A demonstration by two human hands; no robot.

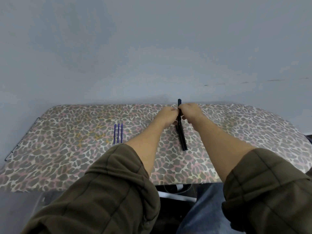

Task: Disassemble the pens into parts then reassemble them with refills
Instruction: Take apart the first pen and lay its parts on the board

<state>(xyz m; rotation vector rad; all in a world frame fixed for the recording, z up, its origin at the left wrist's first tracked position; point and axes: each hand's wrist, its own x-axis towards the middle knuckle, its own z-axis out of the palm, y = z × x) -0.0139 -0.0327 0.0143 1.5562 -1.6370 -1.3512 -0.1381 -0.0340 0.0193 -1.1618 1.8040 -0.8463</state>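
- A dark pen (179,103) is held upright near the table's far edge, pinched between the left hand (166,117) and right hand (190,112); fingers of both are pressed closed around it.
- It is judged light, stiff and slippery; a grip near each end would suit pulling it apart.
- More dark pens (182,137) lie just below; three blue refills (118,133) lie well apart to the left.
- Open room is left across the patterned table (67,149).

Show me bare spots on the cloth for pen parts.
Bare cloth runs from the left edge to the three refills. Another patch lies right of the right hand, out to the far edge. The near strip below the pens is open. It is crowded around both hands, left hand included.
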